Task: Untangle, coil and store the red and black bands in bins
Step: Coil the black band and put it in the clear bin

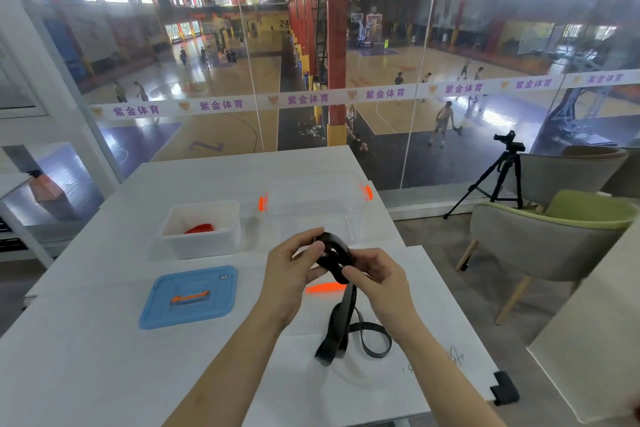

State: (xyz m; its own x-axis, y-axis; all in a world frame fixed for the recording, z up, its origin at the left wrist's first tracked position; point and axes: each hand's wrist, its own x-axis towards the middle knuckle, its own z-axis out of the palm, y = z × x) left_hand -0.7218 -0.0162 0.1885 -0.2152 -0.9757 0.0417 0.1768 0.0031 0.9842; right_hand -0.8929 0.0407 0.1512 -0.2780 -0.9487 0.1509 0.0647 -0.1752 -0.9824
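A black band [337, 319] is partly wound into a coil held above the white table [86, 357]. My left hand [289, 270] grips the coil from the left, fingers curled over its top. My right hand [375, 276] pinches the band at the coil's lower right. The rest of the band hangs down and loops on the table. A red band [201, 228] lies inside the small white bin [201, 229] at the left. A clear bin with orange latches [317, 204] stands behind my hands.
A blue lid [192, 296] with an orange handle lies flat at the left front. An orange strip [325, 287] shows below my hands. A chair [540, 246] and a tripod [498, 177] stand right of the table. A glass wall runs behind.
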